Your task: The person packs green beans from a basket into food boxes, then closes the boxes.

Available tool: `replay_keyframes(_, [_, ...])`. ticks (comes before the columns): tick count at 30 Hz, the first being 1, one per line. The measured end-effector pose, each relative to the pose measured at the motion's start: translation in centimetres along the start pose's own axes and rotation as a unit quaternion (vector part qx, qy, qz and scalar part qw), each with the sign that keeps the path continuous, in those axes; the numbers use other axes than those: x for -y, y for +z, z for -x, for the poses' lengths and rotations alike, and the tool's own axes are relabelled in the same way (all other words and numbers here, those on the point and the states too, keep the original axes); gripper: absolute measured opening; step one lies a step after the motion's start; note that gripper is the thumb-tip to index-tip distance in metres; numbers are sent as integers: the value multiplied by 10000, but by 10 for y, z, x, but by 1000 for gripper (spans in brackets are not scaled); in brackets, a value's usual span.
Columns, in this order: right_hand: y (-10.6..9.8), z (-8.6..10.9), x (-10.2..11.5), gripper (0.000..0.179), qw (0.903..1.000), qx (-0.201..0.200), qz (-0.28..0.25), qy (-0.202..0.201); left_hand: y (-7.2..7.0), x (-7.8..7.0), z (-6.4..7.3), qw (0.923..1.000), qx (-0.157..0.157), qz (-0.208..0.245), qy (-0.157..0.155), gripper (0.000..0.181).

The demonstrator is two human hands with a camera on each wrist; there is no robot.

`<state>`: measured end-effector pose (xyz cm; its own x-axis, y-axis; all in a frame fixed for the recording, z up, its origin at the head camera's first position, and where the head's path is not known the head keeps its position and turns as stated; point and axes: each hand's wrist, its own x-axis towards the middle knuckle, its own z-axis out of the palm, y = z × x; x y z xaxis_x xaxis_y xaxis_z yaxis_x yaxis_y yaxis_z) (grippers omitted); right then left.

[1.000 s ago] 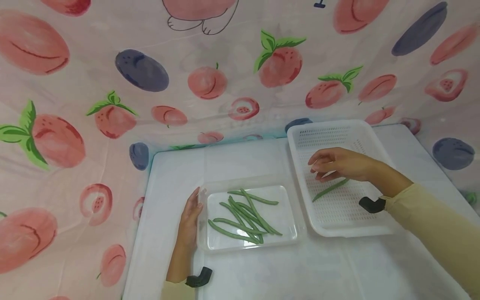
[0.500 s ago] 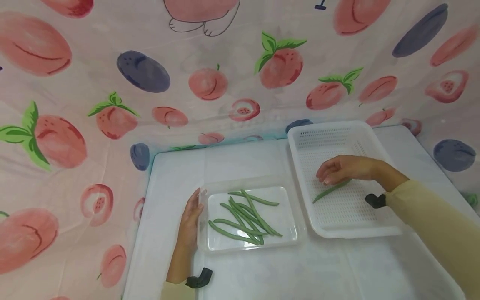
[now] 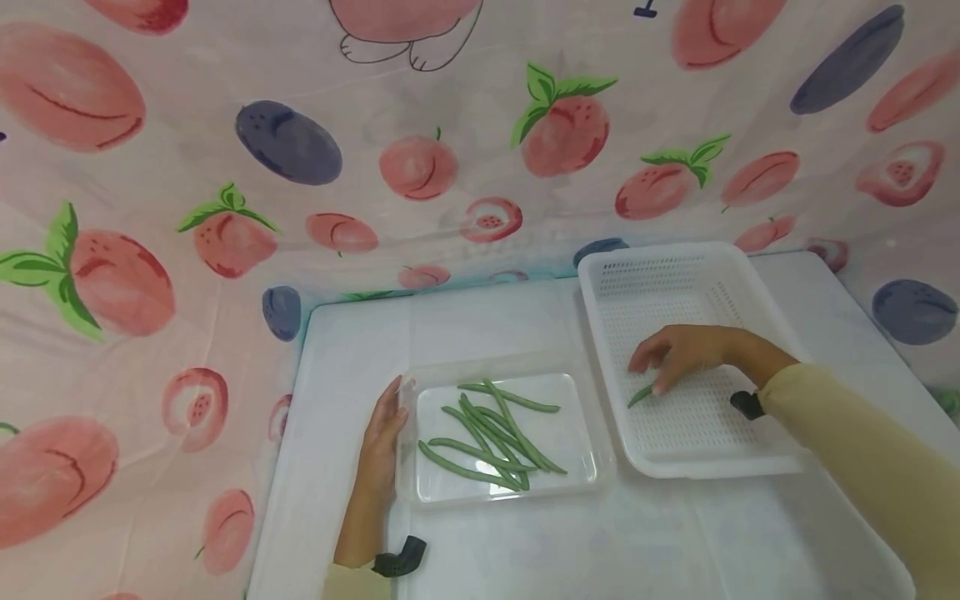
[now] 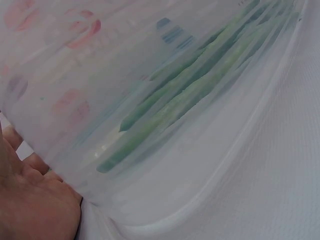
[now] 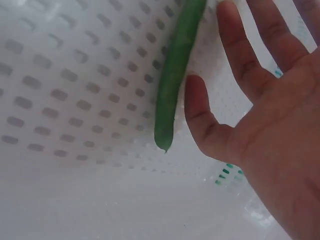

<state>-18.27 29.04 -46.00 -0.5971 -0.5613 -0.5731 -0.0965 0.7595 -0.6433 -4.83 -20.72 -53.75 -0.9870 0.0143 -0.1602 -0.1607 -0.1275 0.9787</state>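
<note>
My left hand (image 3: pixel 381 442) rests against the left side of a clear plastic container (image 3: pixel 405 492), fingers along the outer wall near the rim. Several green beans (image 3: pixel 487 433) lie crisscrossed inside; the left wrist view shows these green beans (image 4: pixel 165 112) blurred through the wall. Inside a white perforated basket (image 3: pixel 637 458), my right hand (image 3: pixel 690 354) reaches down over a single green bean (image 3: pixel 640 395), hiding most of it in the head view. In the right wrist view, the thumb is beside the green bean (image 5: pixel 172 85), with the fingers spread and not closed round it.
The container and basket stand side by side on a white-covered table (image 3: pixel 352 342). Behind and beside the table hangs a fruit-printed curtain (image 3: pixel 352 108). Black wrist mounts (image 3: pixel 401 557) sit at both sleeve cuffs.
My right hand has lowered toward the near part of the basket and now covers most of the single bean. The left hand, container and beans inside it stay put.
</note>
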Motion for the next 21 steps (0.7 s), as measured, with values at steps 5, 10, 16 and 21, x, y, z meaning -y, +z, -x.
replay_keyframes(5, [8,-3,0,48,9993,-104,341,99,-1,1,-1,10000,0,-39,40,50])
replay_keyframes(10, [15,-8,-3,46,9966,-306,717,248,-1,1,-1,10000,-9,-22,25,50])
replay_keyframes(16, [18,-12,-11,43,9955,-490,800,135,-1,0,0,10000,-19,-61,12,50])
replay_keyframes(21, [19,-15,-15,39,9948,-591,813,139,-1,2,-1,10000,0,-43,-15,49])
